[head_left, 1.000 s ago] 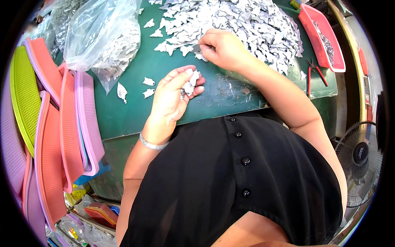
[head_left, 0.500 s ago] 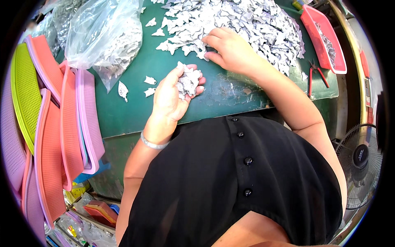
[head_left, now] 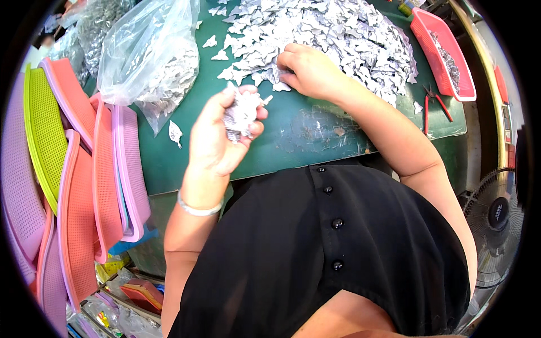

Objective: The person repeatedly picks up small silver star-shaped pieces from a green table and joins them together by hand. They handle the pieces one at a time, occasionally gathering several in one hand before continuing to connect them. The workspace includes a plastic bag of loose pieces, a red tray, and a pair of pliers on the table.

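Note:
My left hand (head_left: 211, 135) is cupped around a handful of small grey-white flat pieces (head_left: 241, 117), raised over the front of the green table. They look like thin castings with jagged outlines; one narrow bit sticks out past the fingers. At the lower left edge of a wide pile of similar pieces (head_left: 338, 34), my right hand (head_left: 310, 70) has its fingers curled down and closed. What its fingertips pinch, if anything, is hidden. One leaf-shaped piece (head_left: 175, 134) lies alone on the table left of my left hand.
A clear plastic bag (head_left: 169, 73) of similar pieces stands at the back left. Stacked pink, green and purple baskets (head_left: 76, 214) crowd the left side. On the right are red-handled pliers (head_left: 437, 110), a pink basket (head_left: 465, 84) with small metal parts, and a fan (head_left: 496, 214).
My left hand has moved left with its handful and now covers the spot where two loose pieces lay. My right hand's fingers have curled in more at the pile's edge.

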The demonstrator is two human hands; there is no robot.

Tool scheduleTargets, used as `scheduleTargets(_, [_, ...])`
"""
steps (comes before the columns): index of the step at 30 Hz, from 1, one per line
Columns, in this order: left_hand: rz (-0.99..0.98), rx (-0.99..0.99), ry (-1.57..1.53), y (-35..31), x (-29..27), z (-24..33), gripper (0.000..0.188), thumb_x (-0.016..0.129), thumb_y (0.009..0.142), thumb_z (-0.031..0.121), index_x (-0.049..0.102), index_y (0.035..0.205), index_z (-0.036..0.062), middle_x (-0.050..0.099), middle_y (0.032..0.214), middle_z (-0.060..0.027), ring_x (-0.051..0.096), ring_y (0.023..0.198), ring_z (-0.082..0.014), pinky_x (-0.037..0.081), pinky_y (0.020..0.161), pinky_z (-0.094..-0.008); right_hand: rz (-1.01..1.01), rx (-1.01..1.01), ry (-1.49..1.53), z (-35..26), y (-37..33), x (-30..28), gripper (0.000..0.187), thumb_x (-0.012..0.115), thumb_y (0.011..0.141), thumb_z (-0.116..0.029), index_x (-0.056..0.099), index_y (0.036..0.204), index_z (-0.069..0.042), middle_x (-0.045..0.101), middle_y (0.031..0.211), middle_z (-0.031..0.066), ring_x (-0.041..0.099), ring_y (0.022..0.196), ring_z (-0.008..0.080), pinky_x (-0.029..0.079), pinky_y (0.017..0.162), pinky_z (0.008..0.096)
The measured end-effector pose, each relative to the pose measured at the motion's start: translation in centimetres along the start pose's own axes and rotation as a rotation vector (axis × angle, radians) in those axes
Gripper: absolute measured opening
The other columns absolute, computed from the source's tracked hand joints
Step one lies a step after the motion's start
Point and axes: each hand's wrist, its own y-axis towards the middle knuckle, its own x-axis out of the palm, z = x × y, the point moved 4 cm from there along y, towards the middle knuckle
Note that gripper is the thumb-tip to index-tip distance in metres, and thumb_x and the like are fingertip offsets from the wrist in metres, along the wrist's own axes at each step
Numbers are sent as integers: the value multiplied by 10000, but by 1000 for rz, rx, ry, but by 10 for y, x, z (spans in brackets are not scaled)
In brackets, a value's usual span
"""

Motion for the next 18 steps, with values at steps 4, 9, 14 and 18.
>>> scheduleTargets(4, [-178,119,-112,-8,28,55,267,482,865,214,511,975,-28,561,828,-124,542,749,-223,451,546,-255,41,-38,6,0,0,2,256,622,715,-133,570,952,-48,522,868,97,525,852,289,437,736,369])
scheduleTargets(9, [-407,295,-34,-15,57,136,261,443,868,82,428,1080,-69,473,905,-145,433,845,-229,424,595,-271,-4,-96,-80,-2,0,1,285,632,699,-127,566,970,-66,521,887,83,516,852,274,433,739,364])
scheduleTargets(14, [18,536,304,4,29,203,246,443,867,136,488,1018,-53,546,892,-152,515,790,-245,452,615,-291,82,-290,-190,-6,-2,-1,247,548,720,-103,584,965,-97,528,875,35,504,850,212,427,742,341])
scheduleTargets(18, [280,518,915,16,0,202,267,509,842,186,569,978,-36,593,824,-94,550,717,-181,448,630,-260,20,-317,-179,-8,-1,-3,296,534,729,-88,568,1023,-87,545,886,23,497,839,207,423,748,333])
